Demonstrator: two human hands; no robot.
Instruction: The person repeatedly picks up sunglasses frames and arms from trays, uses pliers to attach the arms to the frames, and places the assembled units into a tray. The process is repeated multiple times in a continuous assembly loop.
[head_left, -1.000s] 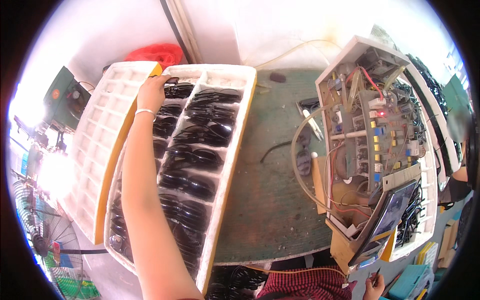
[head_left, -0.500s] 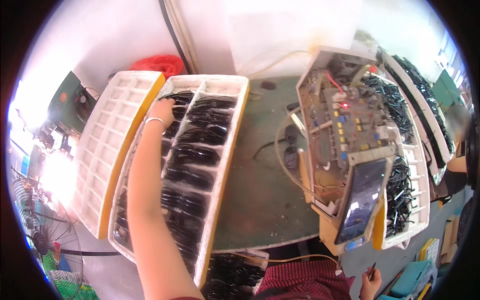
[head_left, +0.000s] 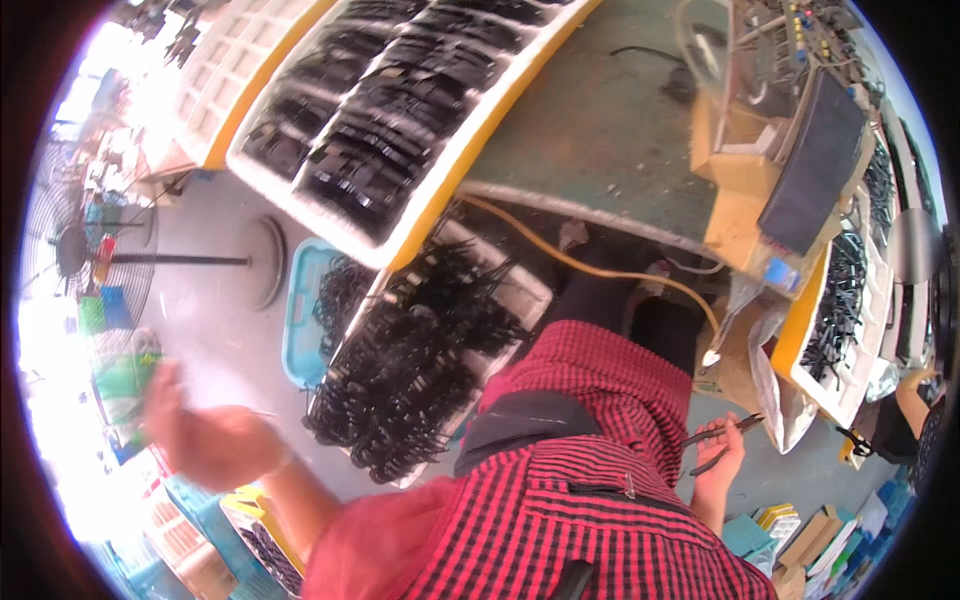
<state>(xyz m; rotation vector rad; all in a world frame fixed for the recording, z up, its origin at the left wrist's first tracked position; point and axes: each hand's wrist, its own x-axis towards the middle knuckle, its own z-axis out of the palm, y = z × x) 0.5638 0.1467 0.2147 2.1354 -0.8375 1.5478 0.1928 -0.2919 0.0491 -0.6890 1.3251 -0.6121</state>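
Note:
My left hand [head_left: 205, 435] is raised at the left, blurred, its fingers stretched out and nothing visible in it. My right hand [head_left: 718, 470] is closed around dark pliers [head_left: 750, 423], beside my checked clothing. Ahead, a white foam tray [head_left: 262, 172] with a yellow side holds rows of black sunglasses [head_left: 375, 150] in its compartments. Lower down, between my left hand and my lap, a second white tray [head_left: 527, 297] is heaped with black eyewear pieces [head_left: 410, 370], too tangled to tell apart.
A green worktable [head_left: 600, 140] carries a machine with a dark screen [head_left: 815, 165] at the right. Another tray of black pieces [head_left: 838, 300] stands beyond it. A light-blue basket [head_left: 300, 320] and a fan [head_left: 75, 250] are at the left. A yellowish hose [head_left: 600, 270] hangs below the table edge.
My left hand has left the sunglasses tray and swung back to the lower left. The view has tipped downward, showing my lap and the heaped tray. The right hand still holds the dark tool.

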